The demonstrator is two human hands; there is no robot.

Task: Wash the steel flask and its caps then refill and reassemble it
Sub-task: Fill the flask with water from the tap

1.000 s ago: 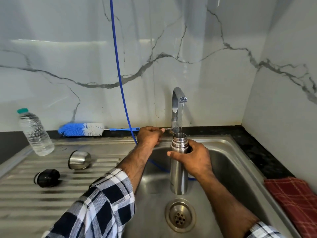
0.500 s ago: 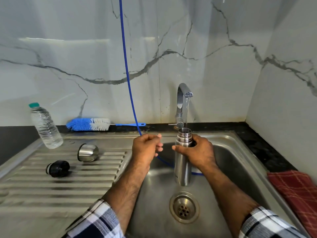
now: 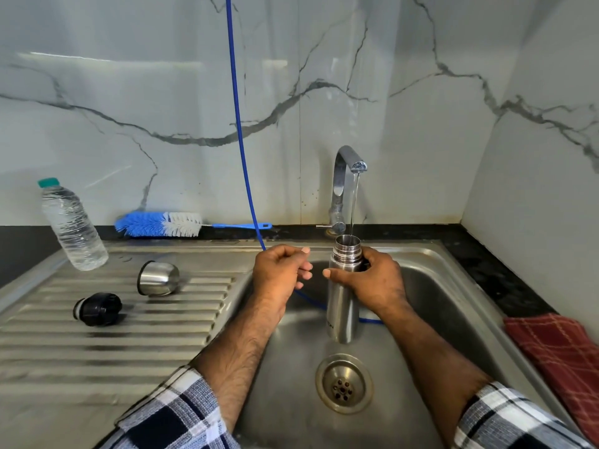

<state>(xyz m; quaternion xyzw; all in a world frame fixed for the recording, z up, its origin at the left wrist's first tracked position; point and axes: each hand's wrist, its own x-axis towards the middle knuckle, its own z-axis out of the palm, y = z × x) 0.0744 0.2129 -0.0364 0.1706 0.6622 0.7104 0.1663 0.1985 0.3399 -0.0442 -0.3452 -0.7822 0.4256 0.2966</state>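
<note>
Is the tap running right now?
On. A thin stream falls from the tap spout into the open mouth of the steel flask, held upright by the right hand.

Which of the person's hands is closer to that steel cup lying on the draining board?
The left. The left hand hangs curled over the sink's left edge, to the right of the steel cup and apart from it. The right hand is farther right, gripping the steel flask under the tap.

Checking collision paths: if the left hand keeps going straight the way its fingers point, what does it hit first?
Most likely the right hand's thumb tip, then the steel flask it grips under the tap. The left hand, loosely curled, points right toward them across a small gap; relative depth is unclear.
</note>
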